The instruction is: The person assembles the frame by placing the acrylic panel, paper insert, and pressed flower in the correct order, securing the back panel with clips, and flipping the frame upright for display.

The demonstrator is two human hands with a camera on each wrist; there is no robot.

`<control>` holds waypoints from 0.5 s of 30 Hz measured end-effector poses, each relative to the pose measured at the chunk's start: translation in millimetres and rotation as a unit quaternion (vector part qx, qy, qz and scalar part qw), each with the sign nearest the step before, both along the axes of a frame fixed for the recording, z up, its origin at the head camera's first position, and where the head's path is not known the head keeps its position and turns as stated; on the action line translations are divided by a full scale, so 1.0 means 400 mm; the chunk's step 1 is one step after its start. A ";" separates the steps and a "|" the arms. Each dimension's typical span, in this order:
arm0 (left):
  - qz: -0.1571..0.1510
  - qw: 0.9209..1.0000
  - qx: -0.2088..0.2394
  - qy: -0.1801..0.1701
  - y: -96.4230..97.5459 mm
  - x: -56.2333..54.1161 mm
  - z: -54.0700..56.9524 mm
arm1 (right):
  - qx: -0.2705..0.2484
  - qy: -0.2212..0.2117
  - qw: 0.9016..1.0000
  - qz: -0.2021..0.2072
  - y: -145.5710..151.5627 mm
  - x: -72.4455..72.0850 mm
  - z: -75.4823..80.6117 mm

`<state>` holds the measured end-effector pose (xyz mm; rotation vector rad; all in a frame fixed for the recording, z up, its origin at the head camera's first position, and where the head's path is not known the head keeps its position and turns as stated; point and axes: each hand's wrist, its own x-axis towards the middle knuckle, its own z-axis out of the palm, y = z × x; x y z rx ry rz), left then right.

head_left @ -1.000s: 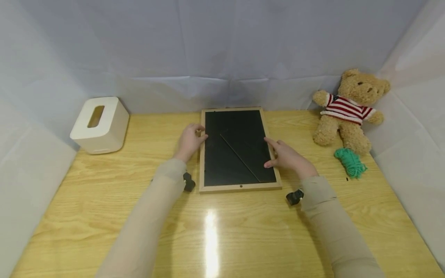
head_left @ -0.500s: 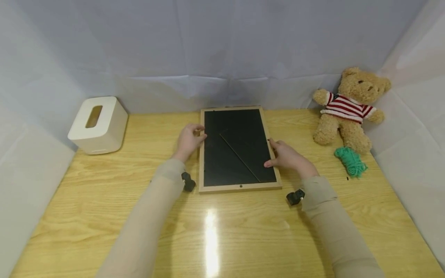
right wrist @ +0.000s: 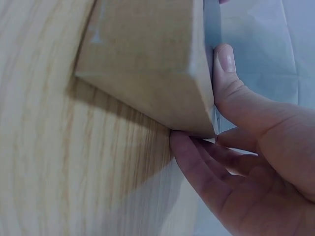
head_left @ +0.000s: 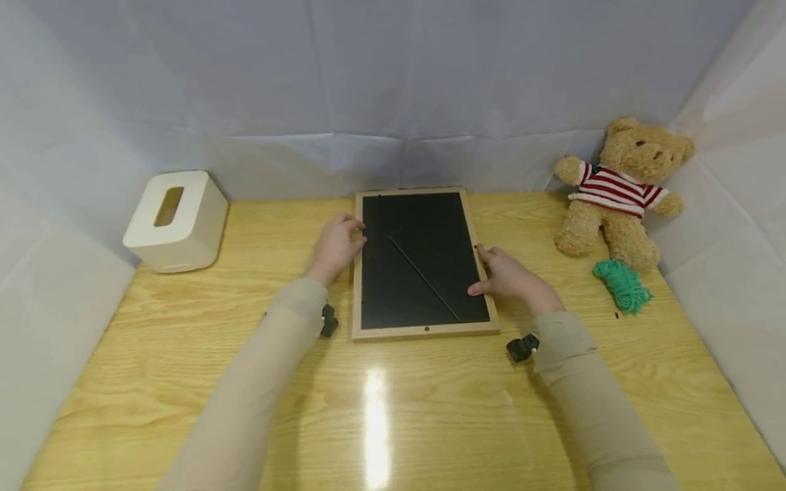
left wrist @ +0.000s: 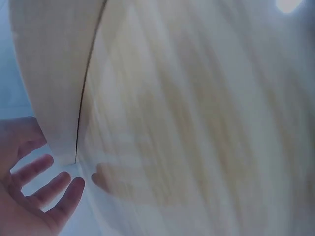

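A picture frame (head_left: 424,273) with a wooden rim lies on the table, black backing up, a thin diagonal line across that backing. At its left side my left hand (head_left: 336,247) brings bent index finger and thumb together at the rim; the other fingers hang loosely beside the frame's edge in the left wrist view. What lies between those two fingertips is hidden. My right hand (head_left: 511,276) grips the right side, thumb over the top and fingers against the lower edge, as the right wrist view shows. Small dark fasteners (head_left: 426,329) dot the rim.
A white tissue box (head_left: 178,221) stands at the left back. Toward the right back, a teddy bear (head_left: 620,194) in a striped sweater leans by the wall, with green yarn (head_left: 623,285) at its feet. Pale cloth walls (head_left: 393,82) enclose the table (head_left: 442,409).
My right index finger has drawn back from the inner rim to the frame's right edge, uncovering a dark fastener. The left hand has hardly moved, and the frame lies where it was.
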<state>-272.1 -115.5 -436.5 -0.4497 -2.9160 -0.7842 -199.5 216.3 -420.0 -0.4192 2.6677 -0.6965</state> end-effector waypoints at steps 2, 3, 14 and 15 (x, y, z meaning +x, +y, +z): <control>-0.009 1.000 -0.009 0.004 0.001 -0.001 0.001 | -0.001 -0.002 1.000 -0.001 0.000 0.001 0.003; -0.013 1.000 -0.014 0.005 0.002 -0.002 0.001 | 0.000 -0.001 1.000 0.001 0.000 0.001 0.003; -0.024 0.998 -0.046 -0.022 0.000 0.000 0.016 | 0.009 0.009 1.000 0.009 -0.005 0.001 0.010; -0.020 0.998 -0.045 -0.028 0.000 0.002 0.018 | 0.009 0.008 1.000 0.009 -0.006 0.002 0.010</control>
